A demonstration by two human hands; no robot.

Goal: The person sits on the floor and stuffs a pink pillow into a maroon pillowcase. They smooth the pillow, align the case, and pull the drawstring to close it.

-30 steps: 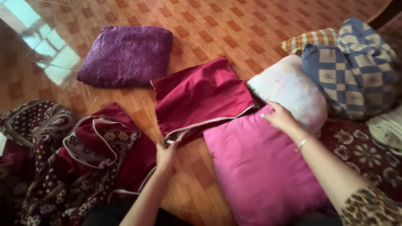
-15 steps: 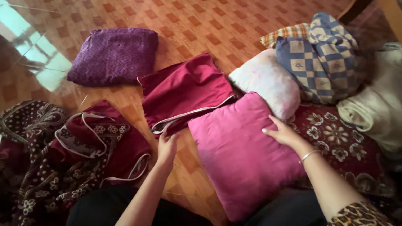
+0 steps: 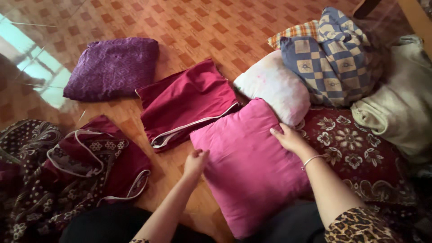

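— Two hands on one item, I take it?

— Correct. I see both on the pink pillow (image 3: 252,166), which lies flat on the patterned floor (image 3: 216,31) in front of the person. I log the left hand (image 3: 195,163) at the pillow's left edge, fingers curled against the fabric; whether it pinches the cloth I cannot tell. The right hand (image 3: 290,138) rests on the pillow's upper right edge, fingers pressed flat and close together, a thin bangle (image 3: 311,159) at the wrist.

— What lies around the pillow?

— Touching its upper left edge, I note a maroon pillow cover (image 3: 184,103) with pale piping, lying flat. Beyond that cover, further from the pillow, a purple quilted cushion (image 3: 112,67). Well left of the pillow, a heap of dark red floral fabric (image 3: 76,166). Against the pillow's top right corner, a white pillow (image 3: 272,87); behind it, a blue checked cushion (image 3: 333,58) and an orange checked one (image 3: 292,32). Right of the pillow, a red floral mat (image 3: 360,153) and a folded cream cloth (image 3: 396,112).
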